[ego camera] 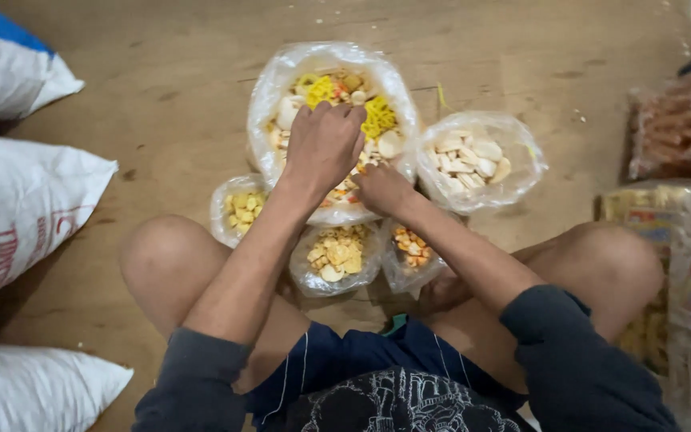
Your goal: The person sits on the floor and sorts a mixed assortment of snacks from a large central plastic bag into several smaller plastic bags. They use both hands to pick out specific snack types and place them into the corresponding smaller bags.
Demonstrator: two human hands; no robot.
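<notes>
Both hands (353, 164) buried in crinkly clear bag (269, 88) – knobbly mixed crackers (377, 120)

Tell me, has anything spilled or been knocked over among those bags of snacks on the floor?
Nothing stands out. The large bag of mixed crackers, where both the left hand and right hand reach in, sits open and upright. The smaller bags around it, such as the bag of white crackers, hold their contents; no pieces lie loose nearby.
</notes>
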